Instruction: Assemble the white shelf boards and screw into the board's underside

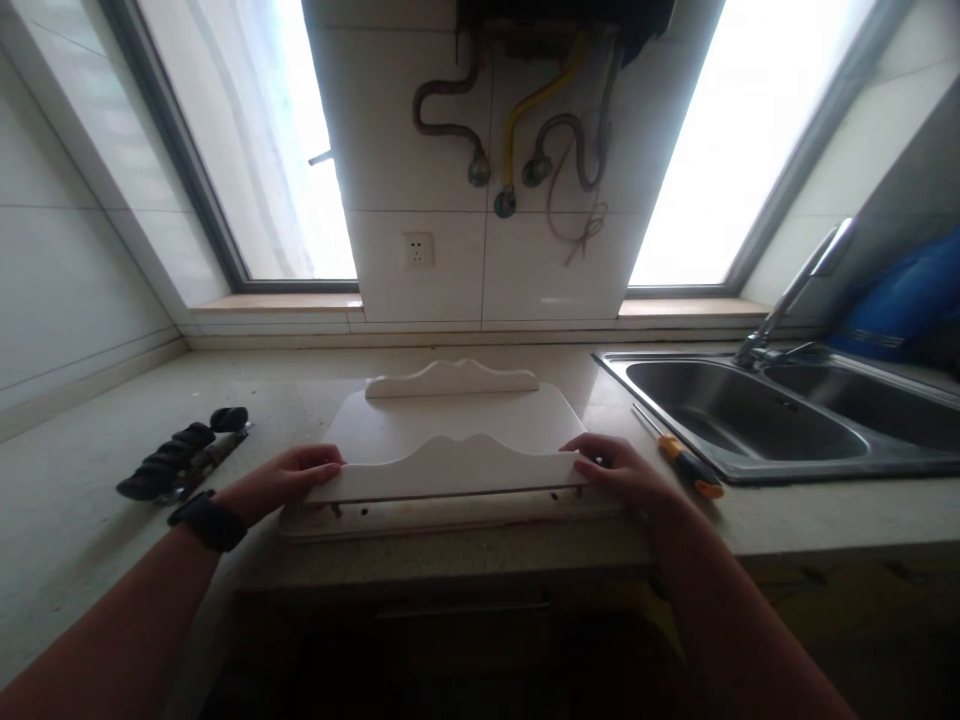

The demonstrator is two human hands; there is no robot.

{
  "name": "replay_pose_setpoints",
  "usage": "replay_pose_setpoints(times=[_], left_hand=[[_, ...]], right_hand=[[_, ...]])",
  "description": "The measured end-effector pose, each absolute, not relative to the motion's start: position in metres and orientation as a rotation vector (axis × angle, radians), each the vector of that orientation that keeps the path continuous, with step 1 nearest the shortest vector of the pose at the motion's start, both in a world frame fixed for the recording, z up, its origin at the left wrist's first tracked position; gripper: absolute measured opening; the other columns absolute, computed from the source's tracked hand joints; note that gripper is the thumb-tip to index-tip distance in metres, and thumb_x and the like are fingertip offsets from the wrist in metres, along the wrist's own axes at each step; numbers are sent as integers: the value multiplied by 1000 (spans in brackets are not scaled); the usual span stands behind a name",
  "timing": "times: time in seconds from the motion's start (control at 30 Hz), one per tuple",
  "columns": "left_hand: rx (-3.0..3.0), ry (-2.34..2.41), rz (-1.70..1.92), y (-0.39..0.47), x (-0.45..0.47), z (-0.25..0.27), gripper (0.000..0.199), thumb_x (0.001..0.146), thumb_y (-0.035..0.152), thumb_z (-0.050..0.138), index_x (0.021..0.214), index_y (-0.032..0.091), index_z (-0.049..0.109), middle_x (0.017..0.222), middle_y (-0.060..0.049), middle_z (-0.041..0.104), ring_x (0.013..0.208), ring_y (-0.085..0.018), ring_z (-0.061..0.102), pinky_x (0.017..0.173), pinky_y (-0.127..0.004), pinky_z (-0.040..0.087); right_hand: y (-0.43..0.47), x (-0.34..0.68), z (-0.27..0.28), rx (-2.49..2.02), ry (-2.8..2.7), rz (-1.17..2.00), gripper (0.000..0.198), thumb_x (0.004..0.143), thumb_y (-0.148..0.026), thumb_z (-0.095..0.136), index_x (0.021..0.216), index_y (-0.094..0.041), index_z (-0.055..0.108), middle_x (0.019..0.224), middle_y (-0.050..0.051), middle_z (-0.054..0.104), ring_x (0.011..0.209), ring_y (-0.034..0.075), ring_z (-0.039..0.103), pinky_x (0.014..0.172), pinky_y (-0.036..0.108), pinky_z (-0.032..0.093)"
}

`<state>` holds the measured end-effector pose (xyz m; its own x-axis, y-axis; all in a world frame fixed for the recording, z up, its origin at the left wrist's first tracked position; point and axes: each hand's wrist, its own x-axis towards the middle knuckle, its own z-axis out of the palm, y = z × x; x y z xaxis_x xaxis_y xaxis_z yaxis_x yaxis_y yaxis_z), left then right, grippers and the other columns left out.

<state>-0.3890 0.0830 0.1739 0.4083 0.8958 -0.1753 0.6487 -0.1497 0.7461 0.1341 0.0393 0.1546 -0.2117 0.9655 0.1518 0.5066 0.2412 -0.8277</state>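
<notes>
A white board with a wavy top edge (465,466) stands along the near side of a flat white panel (405,420) on the counter. My left hand (300,470) pinches the board's left end, a dark watch on that wrist. At the opposite end, my right hand (606,464) has its thumb on the near face and fingers behind. Small dark holes show in the white strip below the board. A second wavy white board (453,379) stands at the panel's far side, away from both hands.
Black caster wheels (169,460) lie on the counter at left. A yellow-and-black screwdriver (690,466) lies beside the double steel sink (731,470) with its faucet (795,295). Behind are a wall socket (418,250) and pipes. The counter's front edge runs just below the panel.
</notes>
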Motion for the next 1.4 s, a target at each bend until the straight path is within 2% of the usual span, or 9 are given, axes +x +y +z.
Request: replay_pose_setpoints(times=[0.23, 0.47, 0.7, 0.9, 1.27, 1.4], left_hand=[[1852, 1265, 381, 82, -388, 176, 55, 80, 70, 59, 95, 17, 67, 90, -4, 66, 85, -17, 58, 75, -25, 51], [1796, 1240, 368, 85, -392, 172, 50, 84, 65, 60, 100, 17, 66, 102, -3, 67, 93, -17, 59, 83, -24, 49], [1809, 1217, 358, 87, -395, 170, 48, 87, 63, 60, 100, 17, 65, 100, -3, 65, 94, -16, 58, 84, -23, 48], [1805, 1245, 358, 86, -394, 170, 50, 85, 65, 60, 100, 17, 66, 104, -4, 67, 96, -18, 59, 84, -24, 49], [1845, 1258, 408, 83, -393, 174, 51, 83, 64, 62, 98, 16, 68, 99, -4, 66, 91, -17, 57, 81, -24, 48], [1809, 1234, 445, 84, -394, 173, 49, 81, 63, 65, 90, 15, 65, 88, -2, 63, 82, -14, 53, 75, -22, 44]], right_hand=[[37, 134, 156, -1349, -1828, 846, 47, 75, -58, 73, 104, -21, 76, 92, 6, 74, 86, 26, 66, 78, 39, 55], [35, 134, 155, -1383, -1822, 863, 47, 75, -59, 74, 104, -22, 77, 86, 5, 73, 84, 25, 65, 76, 39, 54], [35, 135, 158, -1395, -1863, 824, 48, 73, -59, 75, 103, -22, 78, 83, 4, 71, 83, 25, 64, 76, 38, 52], [40, 140, 151, -1326, -1944, 749, 42, 78, -56, 75, 102, -22, 78, 95, 6, 69, 83, 20, 59, 75, 34, 49], [38, 141, 157, -1323, -1917, 861, 40, 72, -53, 81, 92, -19, 74, 84, 3, 63, 77, 17, 54, 70, 31, 44], [40, 144, 154, -1286, -1899, 909, 42, 69, -51, 84, 94, -19, 75, 85, 3, 64, 80, 18, 55, 70, 31, 45]])
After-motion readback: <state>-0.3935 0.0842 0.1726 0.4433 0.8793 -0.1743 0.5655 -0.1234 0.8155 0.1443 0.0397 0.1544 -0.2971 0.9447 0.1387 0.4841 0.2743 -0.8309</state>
